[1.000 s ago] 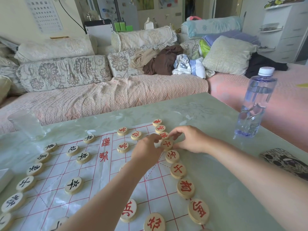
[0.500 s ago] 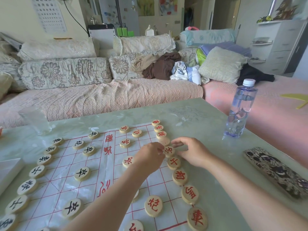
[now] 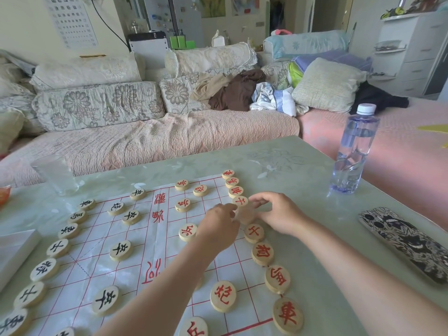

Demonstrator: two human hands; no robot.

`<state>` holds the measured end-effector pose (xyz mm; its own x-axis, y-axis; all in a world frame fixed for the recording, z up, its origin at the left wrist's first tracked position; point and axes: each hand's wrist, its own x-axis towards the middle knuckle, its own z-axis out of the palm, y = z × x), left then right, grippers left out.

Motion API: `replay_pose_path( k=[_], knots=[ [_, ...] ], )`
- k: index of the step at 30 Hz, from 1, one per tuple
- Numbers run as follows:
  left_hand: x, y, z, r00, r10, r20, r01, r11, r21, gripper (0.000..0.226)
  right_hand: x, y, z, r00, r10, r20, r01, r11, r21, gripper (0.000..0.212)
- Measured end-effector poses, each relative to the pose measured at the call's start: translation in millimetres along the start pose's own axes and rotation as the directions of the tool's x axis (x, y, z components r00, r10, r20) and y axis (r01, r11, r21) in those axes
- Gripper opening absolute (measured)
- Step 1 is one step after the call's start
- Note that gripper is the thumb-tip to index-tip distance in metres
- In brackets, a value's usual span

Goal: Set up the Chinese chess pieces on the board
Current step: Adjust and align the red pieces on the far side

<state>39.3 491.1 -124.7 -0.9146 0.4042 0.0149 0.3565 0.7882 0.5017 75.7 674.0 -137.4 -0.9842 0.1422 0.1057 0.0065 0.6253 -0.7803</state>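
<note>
The black pieces (image 3: 118, 250) are sitting down the left of the thin plastic board (image 3: 80, 270), light stiff wooden discs that I'd guess slide easily on that slick sheet, best taken by the rim. Mid-board, the left hand (image 3: 219, 227) and right hand (image 3: 278, 215) are meeting over 1 blurred disc (image 3: 246, 214) in the red row (image 3: 263, 253), fingertips seemingly pinching its edge, though I cannot tell for sure.

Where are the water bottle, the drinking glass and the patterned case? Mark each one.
water bottle (image 3: 355, 151): head view, middle of its clear body.
drinking glass (image 3: 57, 174): head view, its side wall.
patterned case (image 3: 407, 241): head view, middle of its top face.
</note>
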Motion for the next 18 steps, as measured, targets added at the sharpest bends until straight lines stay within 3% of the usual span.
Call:
replay_pose_path(
  k=[6, 11, 15, 18],
  knots=[
    [-5.0, -2.6, 1.0, 0.999, 0.032, -0.010, -0.031, 0.996, 0.082, 0.036, 0.6, 0.4, 3.7, 1.000, 0.025, 0.003, -0.025, 1.000, -0.010, 0.026],
    [-5.6, -3.2, -2.6, 0.999, 0.048, -0.026, -0.047, 0.998, 0.050, 0.042, -0.9, -2.8, 3.2, 0.999, 0.044, -0.009, -0.044, 0.999, -0.002, 0.018],
    [-6.8, -2.7, 0.4, 0.994, 0.108, -0.013, -0.105, 0.985, 0.135, 0.039, 0.2, -3.9, 3.8, 0.998, 0.051, 0.032, -0.051, 0.999, 0.002, 0.029],
    [-6.8, -3.4, 2.9, 0.992, 0.117, -0.044, -0.112, 0.989, 0.093, 0.034, 5.1, -1.5, 4.5, 0.999, 0.047, -0.001, -0.047, 0.999, -0.013, 0.021]
  ],
)
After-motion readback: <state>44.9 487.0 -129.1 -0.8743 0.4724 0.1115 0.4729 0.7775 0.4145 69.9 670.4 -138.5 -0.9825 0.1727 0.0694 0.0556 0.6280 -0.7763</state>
